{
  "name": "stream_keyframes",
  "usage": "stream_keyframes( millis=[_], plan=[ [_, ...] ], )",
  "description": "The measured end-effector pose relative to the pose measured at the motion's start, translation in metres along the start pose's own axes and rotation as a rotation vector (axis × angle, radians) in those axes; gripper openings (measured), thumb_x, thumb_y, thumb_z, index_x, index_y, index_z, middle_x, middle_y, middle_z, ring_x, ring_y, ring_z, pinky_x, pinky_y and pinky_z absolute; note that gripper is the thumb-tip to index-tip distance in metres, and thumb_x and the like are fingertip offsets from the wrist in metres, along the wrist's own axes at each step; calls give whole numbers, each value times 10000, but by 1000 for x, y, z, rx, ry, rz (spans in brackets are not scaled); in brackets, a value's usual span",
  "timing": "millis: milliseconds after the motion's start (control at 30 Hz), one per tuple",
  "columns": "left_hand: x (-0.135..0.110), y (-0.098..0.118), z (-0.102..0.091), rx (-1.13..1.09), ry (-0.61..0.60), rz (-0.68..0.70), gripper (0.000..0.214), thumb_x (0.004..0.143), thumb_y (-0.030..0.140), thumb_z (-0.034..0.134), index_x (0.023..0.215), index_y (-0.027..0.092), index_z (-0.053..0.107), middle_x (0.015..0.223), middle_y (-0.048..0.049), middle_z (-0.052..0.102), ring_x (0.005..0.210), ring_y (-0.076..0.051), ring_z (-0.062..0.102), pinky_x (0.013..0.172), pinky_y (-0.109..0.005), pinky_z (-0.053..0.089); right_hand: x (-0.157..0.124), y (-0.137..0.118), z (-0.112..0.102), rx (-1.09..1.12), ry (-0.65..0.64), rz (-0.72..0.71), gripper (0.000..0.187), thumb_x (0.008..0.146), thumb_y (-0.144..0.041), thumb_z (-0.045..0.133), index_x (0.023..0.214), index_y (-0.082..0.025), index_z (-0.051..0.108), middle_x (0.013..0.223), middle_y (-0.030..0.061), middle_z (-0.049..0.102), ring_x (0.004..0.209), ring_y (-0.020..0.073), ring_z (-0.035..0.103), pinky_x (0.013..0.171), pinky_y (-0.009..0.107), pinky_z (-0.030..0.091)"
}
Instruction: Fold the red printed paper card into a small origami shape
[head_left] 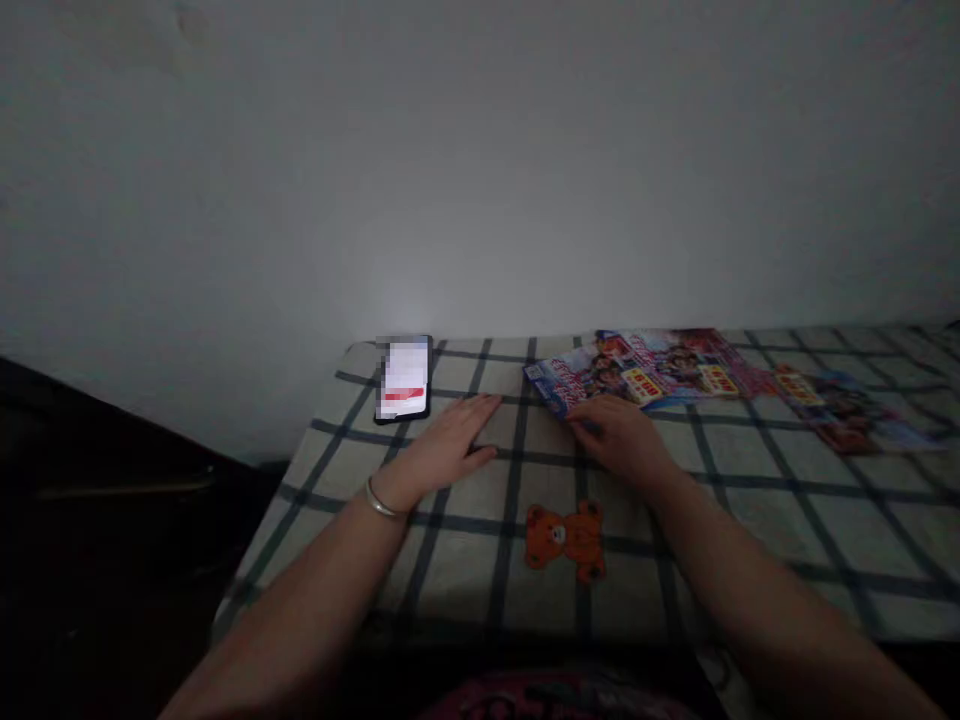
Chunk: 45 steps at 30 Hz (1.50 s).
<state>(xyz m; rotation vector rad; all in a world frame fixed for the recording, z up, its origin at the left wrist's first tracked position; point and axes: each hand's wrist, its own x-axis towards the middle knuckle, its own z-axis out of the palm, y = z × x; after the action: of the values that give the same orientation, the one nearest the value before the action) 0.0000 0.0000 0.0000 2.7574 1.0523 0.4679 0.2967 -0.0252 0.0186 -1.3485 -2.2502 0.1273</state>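
Right hand [616, 437] at the near edge of the glossy blue-and-red printed paper leaflet [589, 376]; left hand [450, 447] flat on the white cloth with dark checked lines [461, 575].
Right-hand fingers are curled at the leaflet's near corner; whether they pinch the paper cannot be determined. Left hand lies palm down, fingers pressed together, thumb apart; a silver-coloured rigid bangle [379, 501] encircles the wrist. The leaflet lies tilted on the cloth, beyond the right hand, overlapping a second glossy multicoloured leaflet [679, 362] to its right. A third glossy leaflet with a yellow panel [851, 410] lies farther right. A black-edged rectangular phone with a lit screen [406, 375] lies just beyond the left hand. A flat orange bear figure [566, 540] is between the forearms.
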Motion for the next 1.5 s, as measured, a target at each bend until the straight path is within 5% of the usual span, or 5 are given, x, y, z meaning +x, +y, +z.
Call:
stream_keyframes(
  millis=[233,733,833,1200,1500],
  plan=[
    [3,5,-4,-31,19,-3,679,921,353,559,1504,183,255,1560,-155,286,1417,-282,332,1149,-467,347,0,-5,5,165,-162,-200,126,899,-193,575,933,-230,690,950,22,741,914,192,666,855,343,493],
    [4,18,-15,49,-87,73,724,852,496,651,1466,228,376,1483,-95,448,1380,-305,375,1139,-516,321,-2,-17,-1,574,-326,-225,122,919,-207,546,916,-210,668,1031,46,740,984,171,675,896,345,504],
    [5,22,-18,80,-99,70,647,862,467,649,1425,221,445,1447,-87,492,1340,-303,413,1113,-494,354,-3,-20,0,508,-293,-197,133,901,-172,534,906,-212,662,1002,37,739,952,176,672,958,390,464],
    [6,34,-24,146,-88,56,524,869,471,645,1336,256,545,1332,-72,580,1178,-289,502,968,-464,436,-5,-12,-1,318,-140,193,184,901,-250,481,989,-222,640,905,34,725,796,195,658,718,307,468],
    [6,28,-26,53,-73,92,259,925,320,586,1145,203,656,1165,-48,673,1079,-230,571,954,-413,460,-5,-16,-8,202,-155,196,173,898,-252,450,961,-211,606,766,19,679,620,165,585,592,273,379]
  ],
)
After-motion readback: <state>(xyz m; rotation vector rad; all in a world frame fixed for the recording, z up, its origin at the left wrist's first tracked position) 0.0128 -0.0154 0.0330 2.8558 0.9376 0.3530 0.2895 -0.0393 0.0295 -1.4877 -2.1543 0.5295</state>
